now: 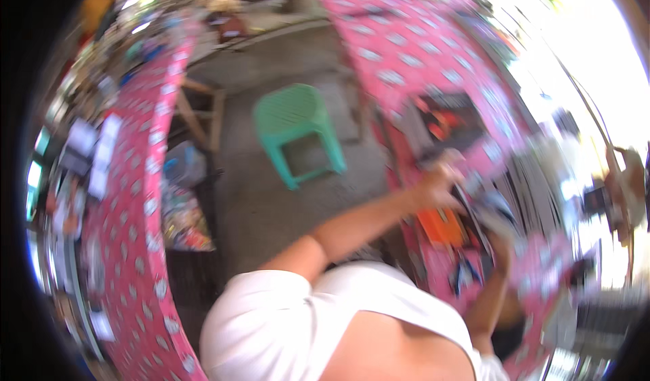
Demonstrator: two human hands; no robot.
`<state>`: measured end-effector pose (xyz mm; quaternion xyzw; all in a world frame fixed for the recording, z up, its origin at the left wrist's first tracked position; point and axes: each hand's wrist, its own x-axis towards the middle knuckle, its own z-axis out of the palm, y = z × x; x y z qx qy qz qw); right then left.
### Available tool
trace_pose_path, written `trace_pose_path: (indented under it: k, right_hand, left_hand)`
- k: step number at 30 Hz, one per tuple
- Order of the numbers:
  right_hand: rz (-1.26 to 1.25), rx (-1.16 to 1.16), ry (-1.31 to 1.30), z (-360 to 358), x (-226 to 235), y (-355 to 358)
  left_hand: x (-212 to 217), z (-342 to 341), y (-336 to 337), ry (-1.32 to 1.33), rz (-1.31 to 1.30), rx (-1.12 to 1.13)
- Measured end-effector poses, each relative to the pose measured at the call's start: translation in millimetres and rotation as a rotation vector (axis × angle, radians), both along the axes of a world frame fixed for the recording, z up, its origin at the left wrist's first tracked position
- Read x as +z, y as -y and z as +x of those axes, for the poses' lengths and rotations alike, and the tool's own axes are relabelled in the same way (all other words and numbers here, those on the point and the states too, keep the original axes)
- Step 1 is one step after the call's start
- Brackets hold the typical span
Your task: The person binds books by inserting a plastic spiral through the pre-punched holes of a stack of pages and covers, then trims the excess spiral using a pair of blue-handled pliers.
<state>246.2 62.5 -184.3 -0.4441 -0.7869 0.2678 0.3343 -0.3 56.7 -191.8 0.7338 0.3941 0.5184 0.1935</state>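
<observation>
On the right, above a pink patterned tabletop [440, 272], both my hands are smeared by motion. My left hand [437, 183] reaches across with fingers and thumb apart, close to the edge of a book [497, 213]. The book looks tilted, with a pale and bluish side showing. Its lower part is gripped by my right hand [501, 247], whose fingers are partly hidden. Just below my left hand lies an orange flat item [440, 226]. Beyond it, a dark book with an orange-red picture [450, 118] lies on the cloth.
A row of books or magazines [531, 195] stands right of my hands. A green plastic stool [294, 113] is on the concrete floor [250, 212] between two tables. The left table [135, 225] wears the same pink cloth. Beneath its edge are a clear container [184, 164] and colourful packets [184, 224].
</observation>
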Motion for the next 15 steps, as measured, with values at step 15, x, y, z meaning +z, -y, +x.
trace_pose_path:
  k: [15]
  right_hand:
    - [0.001, -0.069, 0.066, -10.3, 6.2, -12.1]
  left_hand:
    - [15.5, -3.0, -2.0, 0.034, -0.224, -0.008]
